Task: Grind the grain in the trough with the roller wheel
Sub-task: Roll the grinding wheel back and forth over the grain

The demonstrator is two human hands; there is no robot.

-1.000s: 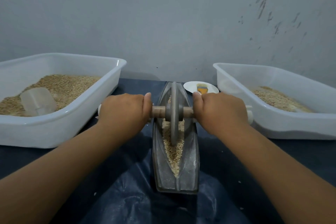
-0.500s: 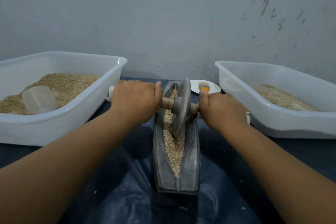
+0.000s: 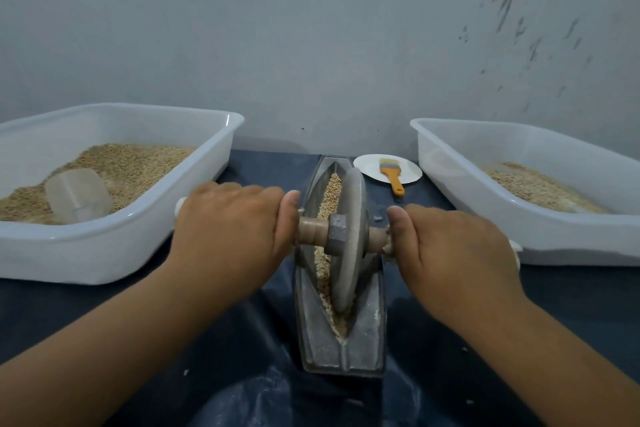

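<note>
Both hands, left [image 3: 228, 236] and right [image 3: 453, 250], have fingers wrapped around the axle [image 3: 311, 230], one per side. Between them the wheel [image 3: 349, 243] stands tilted in the trough [image 3: 308, 333], likely so downward force crushes the grain [image 3: 332, 198].

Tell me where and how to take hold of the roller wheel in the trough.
Grip the roller wheel by its wooden axle handles, one on each side of the disc, coming from above with fingers curled over, as the left hand and right hand do. The thin disc stands on edge in the trough, so two-sided grips likely steady it.
</note>
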